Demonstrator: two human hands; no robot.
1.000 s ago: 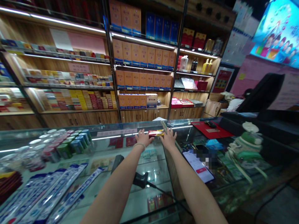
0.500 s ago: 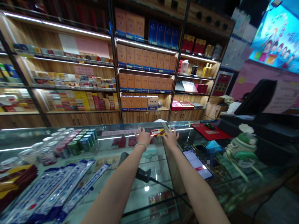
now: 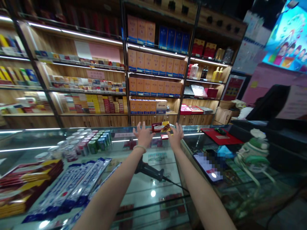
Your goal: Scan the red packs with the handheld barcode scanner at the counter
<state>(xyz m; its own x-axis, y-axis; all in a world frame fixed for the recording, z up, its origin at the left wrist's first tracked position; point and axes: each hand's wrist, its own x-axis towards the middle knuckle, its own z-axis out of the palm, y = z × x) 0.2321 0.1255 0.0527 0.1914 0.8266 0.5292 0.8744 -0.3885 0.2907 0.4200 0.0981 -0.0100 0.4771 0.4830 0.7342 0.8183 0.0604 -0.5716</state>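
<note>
A maroon and yellow snack packet [image 3: 160, 126], with brown bars pictured on it, is raised near the far edge of the glass counter. My left hand [image 3: 144, 136] is at its left end, thumb by the lower corner and the other fingers up. My right hand [image 3: 175, 137] holds its right end between thumb and fingers. Below the packet shows a smaller red and yellow patch [image 3: 165, 136]; I cannot tell whether it is another packet or a reflection. A black handheld scanner [image 3: 151, 171] with a cable lies under my left forearm, partly hidden.
Left on the counter are blue-white long packets [image 3: 79, 182], maroon-yellow packs [image 3: 26, 191], and rows of small cans [image 3: 97, 140]. To the right are a phone [image 3: 206, 166], a red mat [image 3: 222, 136], a green bottle [image 3: 255, 150] and a black monitor [image 3: 271, 102]. Stocked shelves stand behind.
The packet has risen from the counter, with both hands staying at its ends. The view has turned slightly left, so more packs show at the left.
</note>
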